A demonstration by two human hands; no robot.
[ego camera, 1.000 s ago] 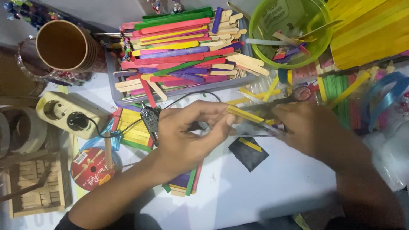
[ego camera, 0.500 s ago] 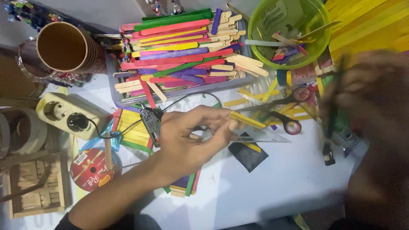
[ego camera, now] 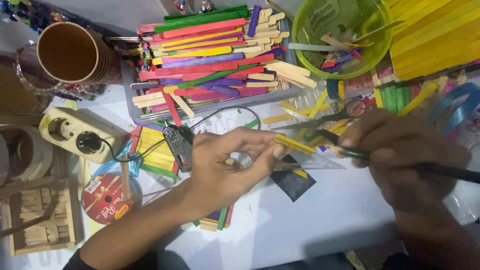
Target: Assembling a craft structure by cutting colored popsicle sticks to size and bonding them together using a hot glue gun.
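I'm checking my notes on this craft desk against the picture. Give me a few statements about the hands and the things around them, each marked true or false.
1. The left hand pinches a yellow craft stick at its fingertips. True.
2. The right hand is empty. False: it holds a thin dark tool, its tip pointing toward the yellow stick.
3. The scissors are in the left hand. False: they lie on the table beyond both hands.
4. A green bowl at the far side holds stick pieces. True.
5. The tray of coloured sticks sits on the right. False: it is far left of centre, beside a brown cup.
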